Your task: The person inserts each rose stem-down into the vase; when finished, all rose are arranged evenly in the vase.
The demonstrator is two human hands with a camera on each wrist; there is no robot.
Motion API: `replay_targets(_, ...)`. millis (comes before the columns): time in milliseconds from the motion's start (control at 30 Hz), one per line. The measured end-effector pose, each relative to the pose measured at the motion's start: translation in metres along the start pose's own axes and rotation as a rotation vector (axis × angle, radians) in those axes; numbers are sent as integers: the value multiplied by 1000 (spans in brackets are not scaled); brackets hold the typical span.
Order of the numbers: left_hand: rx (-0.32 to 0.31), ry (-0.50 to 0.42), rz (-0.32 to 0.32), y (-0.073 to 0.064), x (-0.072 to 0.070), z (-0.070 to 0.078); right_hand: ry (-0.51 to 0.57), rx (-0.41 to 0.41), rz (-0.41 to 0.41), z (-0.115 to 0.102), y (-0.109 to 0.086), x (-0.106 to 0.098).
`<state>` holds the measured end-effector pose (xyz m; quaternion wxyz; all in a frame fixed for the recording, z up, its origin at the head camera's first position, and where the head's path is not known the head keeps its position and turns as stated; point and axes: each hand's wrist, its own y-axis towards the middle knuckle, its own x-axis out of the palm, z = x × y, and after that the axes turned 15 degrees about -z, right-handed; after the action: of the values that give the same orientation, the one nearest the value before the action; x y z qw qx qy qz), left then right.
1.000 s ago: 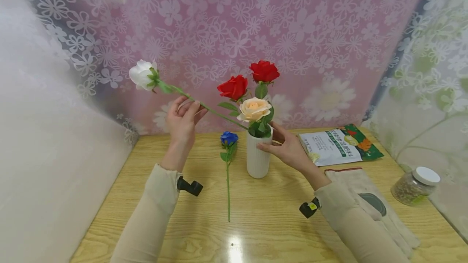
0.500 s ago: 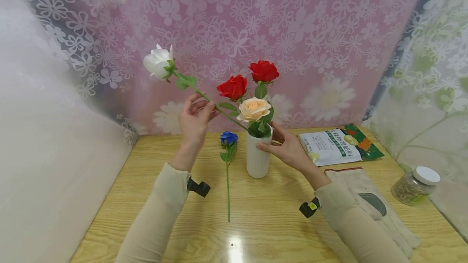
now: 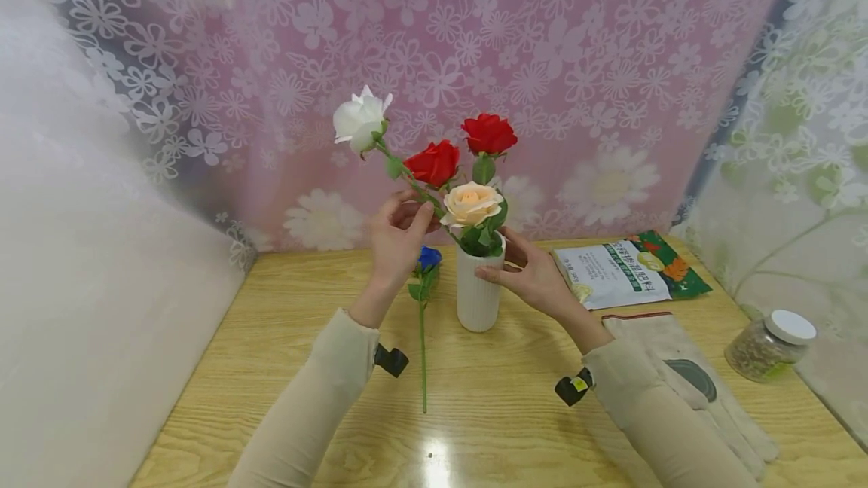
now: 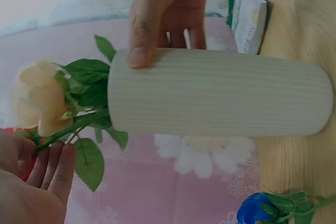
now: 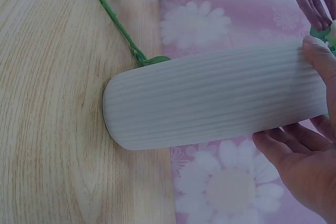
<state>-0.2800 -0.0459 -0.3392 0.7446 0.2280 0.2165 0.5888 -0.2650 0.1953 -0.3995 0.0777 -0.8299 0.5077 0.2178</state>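
Note:
A white ribbed vase [image 3: 478, 292] stands upright on the table, holding two red roses [image 3: 490, 134] and a peach rose [image 3: 471, 204]. My left hand [image 3: 401, 238] pinches the green stem of a white rose [image 3: 359, 120], which leans to the left with its lower end inside the vase mouth. My right hand [image 3: 532, 274] grips the vase near its rim, thumb in front and fingers behind, as the right wrist view also shows. A blue rose [image 3: 430, 257] lies on the table left of the vase, its bloom partly hidden by my left hand.
On the right lie a white and green packet [image 3: 627, 271] and pale work gloves [image 3: 685, 375]. A clear jar with a white lid [image 3: 771, 345] stands at the right edge of the wooden table [image 3: 353, 428]. A flowered curtain [image 3: 407, 36] hangs right behind.
My left hand has moved right, toward the vase, bringing the white rose's bloom closer to the red roses and its stem more upright. My right hand and the vase have stayed put.

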Motion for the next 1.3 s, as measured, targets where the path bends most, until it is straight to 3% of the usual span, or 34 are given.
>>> replay_targets(267, -4, 247, -62, -8, 11, -11, -3, -16, 3, 0, 0, 1)
replay_targets(833, -23, 523, -193, -18, 21, -27, 26, -32, -7, 2, 0, 2)
replay_targets(1033, -38, 527, -199, -19, 20, -28, 16, -28, 0, -1, -1, 1)
replay_targets(1300, -65, 402, -173, -20, 15, -34, 5, -13, 4, 0, -2, 1)
